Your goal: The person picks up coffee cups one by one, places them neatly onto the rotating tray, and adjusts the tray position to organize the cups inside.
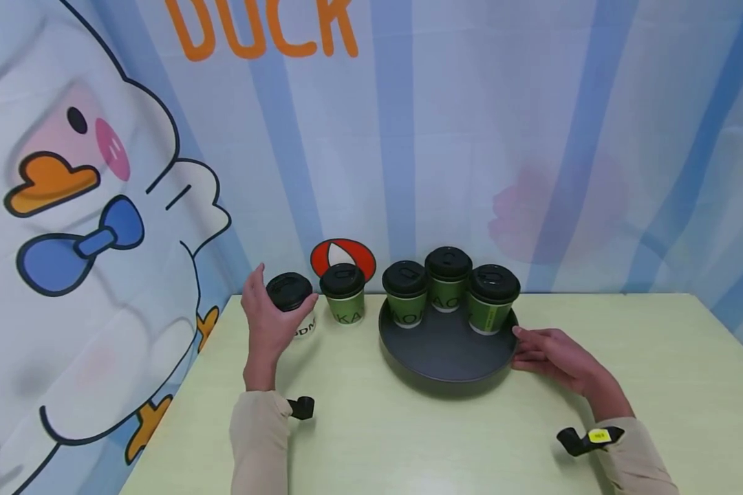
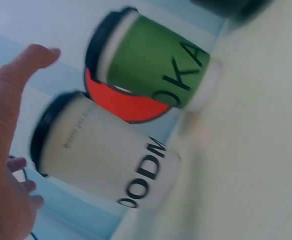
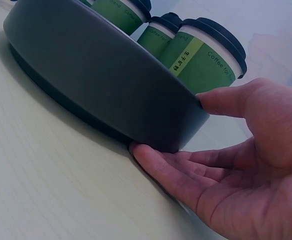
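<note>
A white paper coffee cup (image 2: 103,155) with a black lid and dark lettering stands on the table at the left. Around its lid my left hand (image 1: 275,320) is spread, thumb on the near right side; the left wrist view shows a gap between thumb and cup. Just right of it stands a green lidded cup (image 1: 345,302). My right hand (image 1: 557,357) grips the right side of a round dark grey pan (image 1: 446,357), thumb at the rim and fingers at the lower edge. Three green cups with black lids, including the right one (image 1: 489,309), stand upright in the pan.
The pale yellow table (image 1: 408,447) ends at a blue striped cloth backdrop (image 1: 532,137) right behind the cups. A large printed duck (image 1: 99,275) covers the left side. Each wrist carries a small black camera.
</note>
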The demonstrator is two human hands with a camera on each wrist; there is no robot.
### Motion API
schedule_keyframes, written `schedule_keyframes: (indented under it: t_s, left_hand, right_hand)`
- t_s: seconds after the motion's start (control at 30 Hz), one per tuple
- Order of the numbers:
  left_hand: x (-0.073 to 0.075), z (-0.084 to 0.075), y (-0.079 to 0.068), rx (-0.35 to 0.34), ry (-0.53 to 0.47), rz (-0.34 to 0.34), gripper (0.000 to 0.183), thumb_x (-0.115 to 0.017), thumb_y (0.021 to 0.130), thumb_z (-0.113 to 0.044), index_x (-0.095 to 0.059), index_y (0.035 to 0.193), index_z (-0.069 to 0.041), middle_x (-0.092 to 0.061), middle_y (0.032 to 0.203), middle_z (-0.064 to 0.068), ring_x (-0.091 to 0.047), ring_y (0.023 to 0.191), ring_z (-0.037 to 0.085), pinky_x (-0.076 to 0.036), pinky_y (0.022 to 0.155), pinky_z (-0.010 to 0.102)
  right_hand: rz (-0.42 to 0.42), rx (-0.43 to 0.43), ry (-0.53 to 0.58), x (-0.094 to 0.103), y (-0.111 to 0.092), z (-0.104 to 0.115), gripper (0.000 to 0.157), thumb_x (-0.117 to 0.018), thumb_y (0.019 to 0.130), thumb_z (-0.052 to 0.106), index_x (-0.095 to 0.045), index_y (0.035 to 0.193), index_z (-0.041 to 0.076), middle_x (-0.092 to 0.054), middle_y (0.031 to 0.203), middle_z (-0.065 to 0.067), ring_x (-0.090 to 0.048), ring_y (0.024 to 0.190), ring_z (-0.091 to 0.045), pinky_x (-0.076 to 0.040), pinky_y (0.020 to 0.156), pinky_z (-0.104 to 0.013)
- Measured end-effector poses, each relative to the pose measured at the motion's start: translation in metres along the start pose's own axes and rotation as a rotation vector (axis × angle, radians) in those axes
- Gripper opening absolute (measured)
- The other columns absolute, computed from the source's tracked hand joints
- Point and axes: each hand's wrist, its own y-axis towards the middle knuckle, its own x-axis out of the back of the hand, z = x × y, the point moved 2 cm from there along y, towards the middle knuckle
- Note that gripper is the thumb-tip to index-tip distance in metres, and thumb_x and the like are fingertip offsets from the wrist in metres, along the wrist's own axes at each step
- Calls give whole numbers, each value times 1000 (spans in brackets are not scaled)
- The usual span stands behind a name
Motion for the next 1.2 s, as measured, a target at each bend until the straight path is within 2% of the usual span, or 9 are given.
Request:
schedule_keyframes:
  t_s: [0.1,0.23,0.5,0.67,0.8,0.97,1.07,1.2]
  left_hand:
    - [-9,17,4,25,-64,-20,107,-77,72,-54,-14,153,-22,-16,155,3,-20,138,24,-29,106,57]
    - [-20,30,7,45,-135,-44,109,-79,70,-53,-13,153,-26,-18,155,2,-23,139,23,-28,107,57]
    - [-35,42,7,32,-240,-152,94,-84,68,-44,-38,143,-13,-46,138,8,-44,123,22,-38,102,48]
    - [-38,44,5,21,-266,-193,85,-85,68,-38,-43,137,-10,-52,131,9,-50,117,23,-42,98,46]
    - [-37,43,3,41,-274,-203,82,-84,69,-36,-43,136,-9,-54,129,10,-52,114,24,-44,96,46]
    - [-25,35,3,60,-305,-213,81,-83,71,-35,-44,135,-8,-55,127,10,-54,112,25,-46,93,47]
    - [-13,22,6,36,-335,-226,79,-83,71,-34,-44,135,-8,-56,127,8,-55,111,23,-47,92,46]
    - [1,-7,10,-21,-391,-209,76,-82,73,-31,-44,136,-11,-56,128,4,-54,112,18,-49,91,40]
  right_hand:
    - [4,2,-5,0,-1,-1,69,-48,101,32,-21,139,-20,-57,114,-24,-65,100,-23,-50,92,-38]
    - [7,-2,2,-1,1,-2,70,-48,101,32,-21,140,-19,-57,116,-23,-64,102,-24,-49,93,-39]
    - [1,1,10,-1,1,-2,67,-48,101,32,-23,138,-19,-58,112,-21,-64,101,-25,-50,92,-39]
    - [4,3,9,-1,-1,-2,68,-49,101,31,-23,138,-20,-58,112,-21,-64,101,-24,-49,93,-39]
    - [5,3,7,0,-2,-1,68,-48,101,31,-22,138,-20,-57,112,-21,-64,101,-25,-49,93,-39]
    - [-1,4,7,1,-1,-1,67,-49,101,31,-25,137,-20,-58,111,-21,-64,101,-25,-49,93,-39]
    - [-8,-3,2,1,-1,-1,67,-49,100,32,-26,137,-19,-58,110,-20,-64,100,-24,-50,92,-39]
    - [-10,-7,-3,1,0,0,67,-49,101,32,-26,138,-19,-58,111,-20,-64,100,-24,-50,92,-39]
